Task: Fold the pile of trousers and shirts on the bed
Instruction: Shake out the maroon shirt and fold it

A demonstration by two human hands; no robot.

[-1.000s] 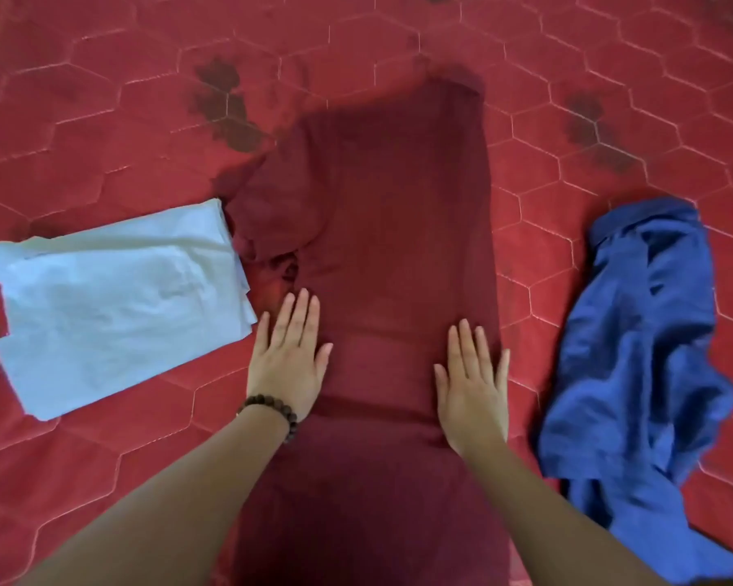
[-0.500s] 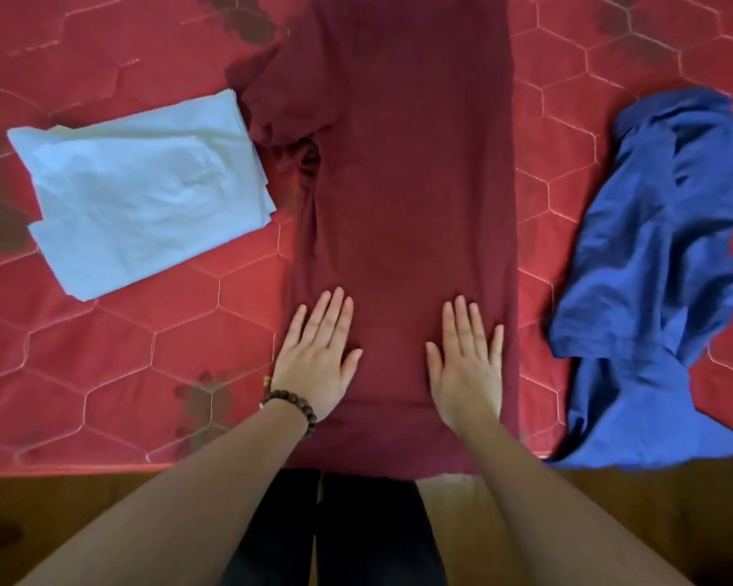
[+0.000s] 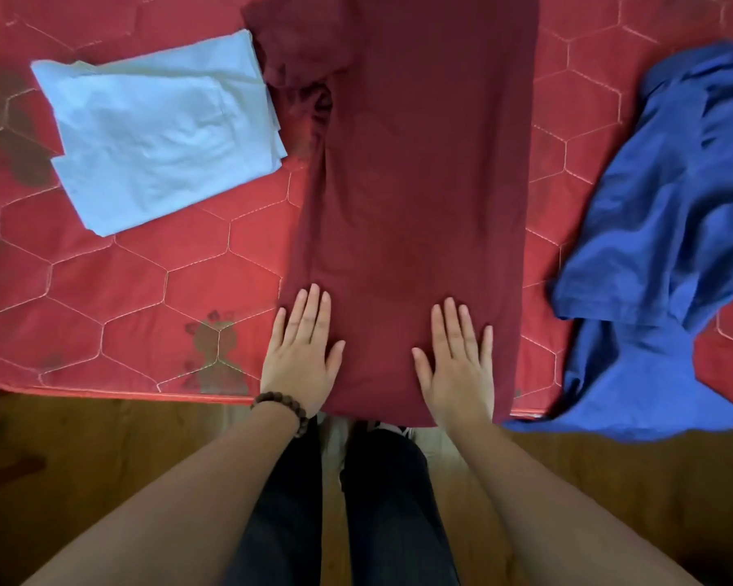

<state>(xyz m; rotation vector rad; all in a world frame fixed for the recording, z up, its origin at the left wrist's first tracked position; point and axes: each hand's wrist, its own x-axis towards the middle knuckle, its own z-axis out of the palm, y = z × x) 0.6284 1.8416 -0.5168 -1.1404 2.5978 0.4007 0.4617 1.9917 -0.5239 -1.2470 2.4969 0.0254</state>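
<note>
Both hands, left hand (image 3: 299, 353) and right hand (image 3: 458, 357), press flat with straight fingers on the maroon shirt (image 3: 415, 162), gripping nothing. Risk: its near hem overhangs the mattress (image 3: 123, 289) edge and may slide off.

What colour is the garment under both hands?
Dark maroon garment, plain with no print, seen clearly in the head view.

Both hands (image 3: 377, 361) flat on maroon garment (image 3: 420, 184), probably shirt, on bed (image 3: 145, 281)

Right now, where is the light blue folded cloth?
In the head view, the light blue folded cloth lies on the red bed, on the left side, just beside the dark red garment that both hands press.
</note>
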